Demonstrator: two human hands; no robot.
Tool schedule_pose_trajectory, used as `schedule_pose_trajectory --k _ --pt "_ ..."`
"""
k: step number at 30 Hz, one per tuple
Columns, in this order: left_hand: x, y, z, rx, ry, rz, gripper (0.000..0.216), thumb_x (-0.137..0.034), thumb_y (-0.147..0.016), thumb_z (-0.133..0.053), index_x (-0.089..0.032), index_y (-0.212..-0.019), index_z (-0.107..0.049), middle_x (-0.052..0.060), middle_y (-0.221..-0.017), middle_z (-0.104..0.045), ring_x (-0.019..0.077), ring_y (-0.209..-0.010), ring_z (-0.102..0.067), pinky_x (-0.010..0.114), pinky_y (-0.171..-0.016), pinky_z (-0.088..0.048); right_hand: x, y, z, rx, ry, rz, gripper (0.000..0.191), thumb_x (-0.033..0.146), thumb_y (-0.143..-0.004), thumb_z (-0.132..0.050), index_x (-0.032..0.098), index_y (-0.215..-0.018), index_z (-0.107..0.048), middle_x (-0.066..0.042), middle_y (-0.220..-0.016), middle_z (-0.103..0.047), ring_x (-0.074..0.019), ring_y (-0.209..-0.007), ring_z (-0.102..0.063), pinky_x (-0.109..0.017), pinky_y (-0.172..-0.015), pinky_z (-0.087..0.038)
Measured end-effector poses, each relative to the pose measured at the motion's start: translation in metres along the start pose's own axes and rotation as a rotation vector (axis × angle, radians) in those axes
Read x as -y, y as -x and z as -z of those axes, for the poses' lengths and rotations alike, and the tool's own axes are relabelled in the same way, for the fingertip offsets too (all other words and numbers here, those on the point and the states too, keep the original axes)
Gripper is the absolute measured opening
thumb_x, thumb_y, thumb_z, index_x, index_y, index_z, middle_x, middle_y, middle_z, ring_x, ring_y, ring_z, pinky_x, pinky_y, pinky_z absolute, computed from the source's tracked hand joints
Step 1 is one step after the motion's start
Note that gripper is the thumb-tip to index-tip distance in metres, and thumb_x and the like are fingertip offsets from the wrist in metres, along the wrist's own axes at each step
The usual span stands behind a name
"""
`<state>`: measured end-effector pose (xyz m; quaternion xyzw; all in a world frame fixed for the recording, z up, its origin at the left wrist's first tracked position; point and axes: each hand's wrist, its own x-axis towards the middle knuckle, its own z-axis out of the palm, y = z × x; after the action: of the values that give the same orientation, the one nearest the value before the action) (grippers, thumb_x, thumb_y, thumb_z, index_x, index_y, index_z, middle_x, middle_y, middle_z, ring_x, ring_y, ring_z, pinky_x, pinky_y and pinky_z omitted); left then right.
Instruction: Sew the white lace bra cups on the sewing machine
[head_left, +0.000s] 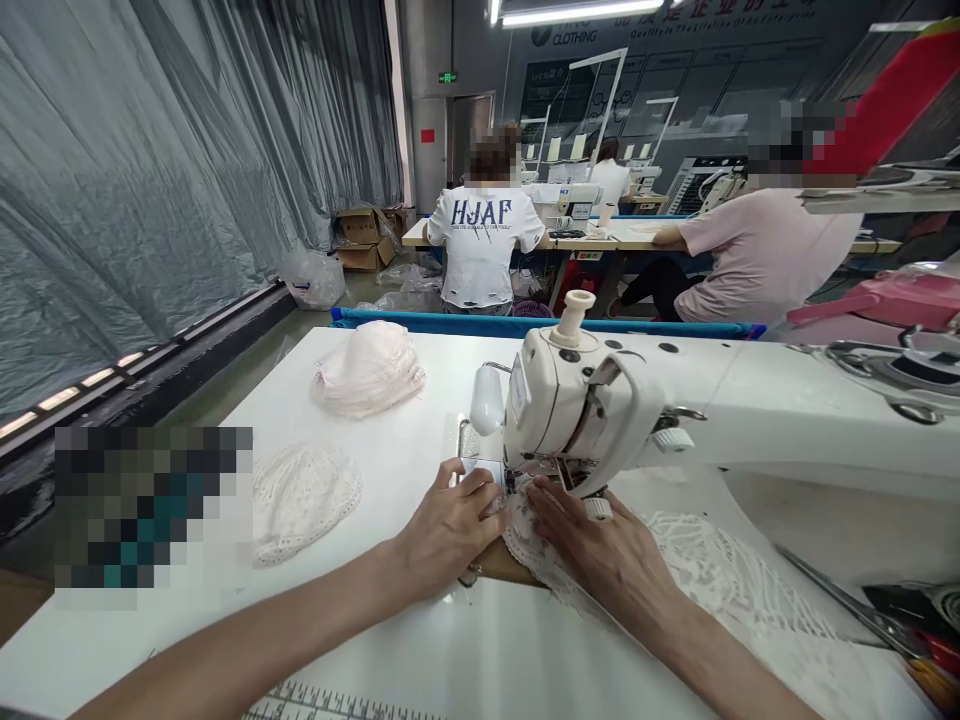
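A white sewing machine stands over the white table. Under its needle area lies a white lace piece with a scalloped edge. My left hand is just left of the presser foot, fingers bent and thumb closed toward them at the lace edge. On the right, my right hand lies over the lace, fingers extended and pressing it down beside the needle. The fingertips of this hand are partly hidden under the machine head. More white lace spreads to the right beneath the machine arm.
Stacked white lace pieces and another lace piece lie on the table's left side. Scissors rest at the right. A ruler scale runs along the front. Co-workers sit at a bench beyond the blue edging.
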<state>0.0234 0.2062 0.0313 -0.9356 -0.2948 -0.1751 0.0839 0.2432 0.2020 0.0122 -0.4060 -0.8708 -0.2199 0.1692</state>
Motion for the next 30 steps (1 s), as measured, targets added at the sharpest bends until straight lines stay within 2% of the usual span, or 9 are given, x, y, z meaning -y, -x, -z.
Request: schedule_pose_trajectory --k 5,10,14,16,18,21,24,26,30 --pt "0.006 -0.005 -0.001 0.031 -0.010 0.021 0.026 -0.008 -0.091 -0.037 -0.018 -0.112 -0.049 0.007 -0.108 -0.060 0.0196 -0.108 -0.047 0.040 -0.089 -0.027 -0.005 -0.003 0.000 -0.086 0.041 -0.006 0.023 0.010 -0.086 -0.048 0.020 -0.093 -0.067 -0.006 -0.076 -0.067 -0.0203 -0.071 -0.057 -0.029 -0.058 -0.038" --pt "0.007 -0.006 -0.002 0.037 -0.007 0.024 0.027 -0.008 -0.092 -0.036 -0.017 -0.113 -0.049 0.008 -0.111 -0.059 0.0203 -0.108 -0.048 0.041 -0.088 -0.026 -0.006 -0.004 0.002 -0.074 0.000 0.001 0.026 0.007 -0.084 -0.049 0.021 -0.096 -0.066 -0.008 -0.082 -0.068 -0.0212 -0.074 -0.057 -0.030 -0.062 -0.039" --pt "0.004 -0.003 -0.001 0.007 -0.017 0.013 0.026 -0.006 -0.090 -0.037 -0.014 -0.111 -0.050 0.009 -0.110 -0.060 0.0209 -0.110 -0.048 0.040 -0.088 -0.027 -0.005 -0.002 0.014 0.006 -0.157 0.058 0.018 0.026 -0.090 -0.051 0.020 -0.102 -0.063 -0.010 -0.097 -0.069 -0.0230 -0.079 -0.059 -0.035 -0.069 -0.041" --pt "0.002 -0.001 -0.003 -0.019 0.013 0.001 0.023 -0.005 -0.090 -0.038 -0.013 -0.107 -0.052 0.009 -0.109 -0.061 0.0203 -0.110 -0.049 0.039 -0.089 -0.028 0.000 0.000 0.023 0.037 -0.284 0.117 0.030 0.042 -0.090 -0.049 0.020 -0.107 -0.061 -0.011 -0.107 -0.066 -0.0244 -0.087 -0.060 -0.040 -0.075 -0.041" --pt "0.000 0.001 -0.006 -0.061 0.062 -0.033 0.020 -0.004 -0.089 -0.039 -0.012 -0.099 -0.054 0.008 -0.106 -0.062 0.0188 -0.109 -0.050 0.037 -0.089 -0.029 0.006 0.003 0.031 0.016 -0.383 0.159 0.039 0.049 -0.090 -0.046 0.018 -0.109 -0.059 -0.012 -0.110 -0.065 -0.0249 -0.094 -0.059 -0.042 -0.081 -0.039" --pt "-0.002 0.002 -0.010 -0.117 0.116 -0.068 0.019 -0.004 -0.089 -0.039 -0.012 -0.093 -0.055 0.006 -0.100 -0.064 0.0163 -0.105 -0.052 0.036 -0.090 -0.030 0.016 0.006 0.034 -0.034 -0.460 0.155 0.026 0.028 -0.096 -0.039 0.014 -0.104 -0.060 -0.010 -0.103 -0.067 -0.0212 -0.092 -0.060 -0.042 -0.086 -0.038" --pt "-0.002 0.002 -0.013 -0.120 0.116 -0.063 0.021 -0.004 -0.090 -0.039 -0.013 -0.102 -0.054 0.004 -0.095 -0.065 0.0144 -0.099 -0.055 0.036 -0.090 -0.030 0.022 0.008 0.031 -0.077 -0.490 0.158 0.029 0.007 -0.094 -0.033 0.012 -0.099 -0.061 -0.009 -0.100 -0.068 -0.0189 -0.089 -0.060 -0.040 -0.085 -0.040" --pt "-0.002 0.002 -0.014 -0.127 0.108 -0.071 0.021 -0.005 -0.090 -0.041 -0.014 -0.104 -0.054 0.004 -0.093 -0.065 0.0134 -0.094 -0.057 0.036 -0.089 -0.030 0.023 0.009 0.028 -0.088 -0.492 0.177 0.028 0.005 -0.092 -0.034 0.012 -0.098 -0.061 -0.010 -0.102 -0.067 -0.0199 -0.090 -0.060 -0.039 -0.082 -0.042" --pt "-0.001 0.005 -0.015 -0.171 0.107 -0.083 0.016 -0.006 -0.089 -0.043 -0.013 -0.094 -0.057 0.003 -0.091 -0.065 0.0119 -0.086 -0.058 0.035 -0.089 -0.031 0.025 0.013 0.026 -0.057 -0.463 0.190 0.023 0.005 -0.090 -0.040 0.011 -0.095 -0.061 -0.012 -0.104 -0.067 -0.0194 -0.079 -0.059 -0.036 -0.070 -0.044"
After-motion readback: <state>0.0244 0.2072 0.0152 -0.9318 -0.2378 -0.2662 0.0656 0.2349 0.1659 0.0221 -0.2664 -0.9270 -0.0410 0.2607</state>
